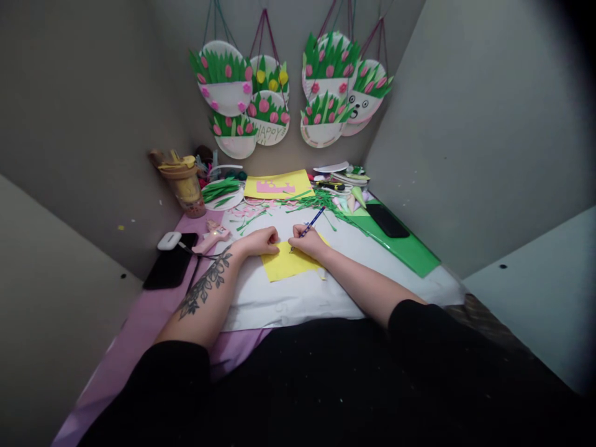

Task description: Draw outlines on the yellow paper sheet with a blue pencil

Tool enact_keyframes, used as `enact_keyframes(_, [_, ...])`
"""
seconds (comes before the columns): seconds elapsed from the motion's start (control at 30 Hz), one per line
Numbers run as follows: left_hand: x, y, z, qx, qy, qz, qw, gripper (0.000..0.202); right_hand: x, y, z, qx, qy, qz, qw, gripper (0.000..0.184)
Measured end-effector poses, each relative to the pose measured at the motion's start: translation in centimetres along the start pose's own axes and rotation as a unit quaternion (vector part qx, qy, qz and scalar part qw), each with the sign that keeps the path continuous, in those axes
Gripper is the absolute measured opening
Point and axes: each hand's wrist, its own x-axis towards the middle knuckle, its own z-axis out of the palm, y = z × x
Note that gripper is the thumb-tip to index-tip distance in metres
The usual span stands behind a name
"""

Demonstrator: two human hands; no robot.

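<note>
A sheet of yellow paper (286,264) lies on the white-covered work surface in front of me, with a small dark drawn mark near its upper middle. My right hand (310,242) is closed around a dark blue patterned pencil (313,222), resting on the sheet's upper right part. The pencil leans up and to the right, its lower end close to the mark. At the sheet's upper left edge rests my left hand (261,241), fingers curled and thumb side touching the paper. Whatever is inside those curled fingers, if anything, is hidden.
Green paper strips (310,200) and a yellow sheet with pink cutouts (279,184) lie behind. At left are a black phone (170,270), earbud case (168,241), pink glue gun (212,239) and cup (184,186). A dark phone (387,220) lies right. Paper-plate baskets (226,81) hang above.
</note>
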Motion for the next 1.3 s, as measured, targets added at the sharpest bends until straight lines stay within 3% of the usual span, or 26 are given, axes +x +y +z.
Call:
enact_keyframes(0.63, [0.0,-0.1,0.0,-0.008,-0.005,-0.003,1.000,0.029,-0.1,-0.2,-0.3,0.011,-0.021,0.010,1.000,0.021])
enact_keyframes(0.87, [0.2,-0.3,0.2,0.000,-0.004,0.005,1.000,0.029,-0.3,-0.7,0.0,-0.011,0.033,-0.007,0.999,0.023])
enact_keyframes(1.3, [0.1,-0.2,0.1,-0.013,0.001,0.001,1.000,0.027,-0.4,-0.8,0.3,-0.048,0.024,-0.004,0.999,0.024])
